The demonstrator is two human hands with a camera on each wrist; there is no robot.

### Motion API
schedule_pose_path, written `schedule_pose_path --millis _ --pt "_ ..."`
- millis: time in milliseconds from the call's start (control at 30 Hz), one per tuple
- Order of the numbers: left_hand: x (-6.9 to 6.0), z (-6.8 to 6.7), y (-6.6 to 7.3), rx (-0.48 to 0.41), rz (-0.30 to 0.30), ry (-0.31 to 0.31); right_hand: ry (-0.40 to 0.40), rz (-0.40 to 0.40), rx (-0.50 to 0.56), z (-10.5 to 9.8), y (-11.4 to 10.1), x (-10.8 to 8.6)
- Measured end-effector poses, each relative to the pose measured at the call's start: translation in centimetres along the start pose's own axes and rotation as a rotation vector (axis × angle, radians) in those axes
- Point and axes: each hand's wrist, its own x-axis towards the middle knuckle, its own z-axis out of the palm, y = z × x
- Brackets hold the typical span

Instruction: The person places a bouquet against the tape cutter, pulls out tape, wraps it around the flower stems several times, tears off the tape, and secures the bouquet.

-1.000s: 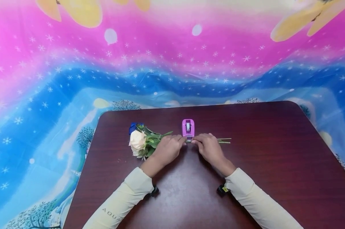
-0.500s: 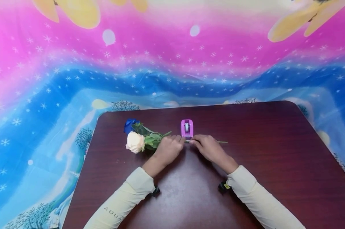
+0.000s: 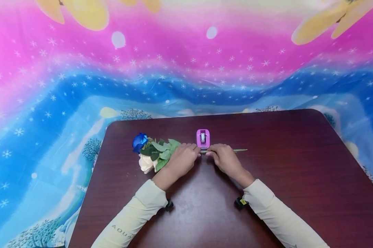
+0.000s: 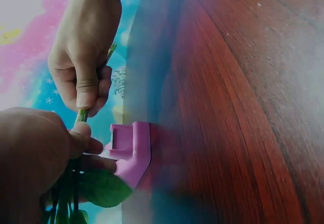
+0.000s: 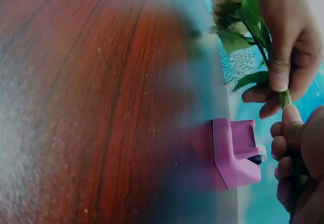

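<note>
A bunch of flowers lies crosswise between my hands, with a blue rose [image 3: 140, 142] and a cream rose [image 3: 147, 163] at its left end. Green leaves [image 3: 163, 151] fan out beside the blooms. My left hand [image 3: 182, 158] grips the stems just below the leaves. Close by, my right hand [image 3: 226, 159] pinches the same stems [image 4: 82, 115] between thumb and fingers. The stem ends [image 3: 240, 150] stick out to its right. A short piece of stem shows in the gap between the hands. Just beyond that gap stands a pink tape dispenser [image 3: 203, 138] with a roll in it.
The dark red-brown table [image 3: 285, 165] has rounded far corners. Behind it hangs a pink and blue patterned cloth [image 3: 186, 62]. A small dark device sits at each wrist, such as the right wrist device [image 3: 241, 203].
The bunch has turned about its stems: the blue rose, partly hidden before, now shows fully and the cream rose sits lower. Both hands stay nearly in place; the dispenser has not moved.
</note>
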Motion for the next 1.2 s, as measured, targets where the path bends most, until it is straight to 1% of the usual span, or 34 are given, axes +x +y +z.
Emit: schedule_pose_path --millis 67,100,167,300,433,500,567,633,700,767,867,933,1033,1100,1200 --pt "0.1 -0.1 0.0 -0.058 -0.035 -0.035 0.021 -0.026 -0.016 0.1 0.0 -0.1" --pt "0.1 -0.1 0.0 -0.079 -0.052 -0.04 0.029 -0.037 -0.021 0.1 0.0 -0.1" --pt "0.2 -0.2 0.0 -0.11 -0.087 -0.028 0.041 -0.056 -0.031 0.2 0.0 -0.1" --pt "0.3 -0.4 0.1 -0.121 -0.14 0.007 0.037 -0.054 -0.036 0.2 0.0 -0.1" --pt "0.4 -0.5 0.2 -0.098 -0.157 0.028 -0.01 -0.009 -0.023 0.0 -0.1 0.1" --pt "0.4 -0.5 0.2 -0.079 -0.155 0.043 -0.051 0.028 -0.007 -0.2 -0.2 0.3" --pt "0.4 -0.4 0.2 -0.053 -0.139 0.068 -0.098 0.079 0.012 -0.3 -0.3 0.5" --pt "0.3 -0.1 0.3 -0.017 -0.114 0.101 -0.14 0.128 0.031 -0.5 -0.3 0.6" --pt "0.3 0.2 0.4 0.031 -0.081 0.144 -0.178 0.157 0.049 -0.7 -0.3 0.8" --pt "0.2 0.3 0.6 0.075 -0.051 0.183 -0.214 0.167 0.068 -1.0 -0.3 0.9" --pt "0.1 0.5 0.7 0.133 -0.027 0.207 -0.238 0.138 0.087 -1.2 -0.2 1.1" --pt "0.1 0.5 0.8 0.148 -0.019 0.199 -0.224 0.121 0.075 -1.2 -0.1 1.1" --pt "0.2 0.5 0.8 0.131 -0.022 0.167 -0.143 0.08 0.012 -1.0 0.2 1.0" --pt "0.2 0.4 0.8 0.072 -0.038 0.131 -0.081 0.056 -0.043 -0.8 0.2 0.9" --pt "0.4 0.0 0.7 -0.062 -0.083 0.071 -0.005 0.02 -0.099 -0.5 0.3 0.6"
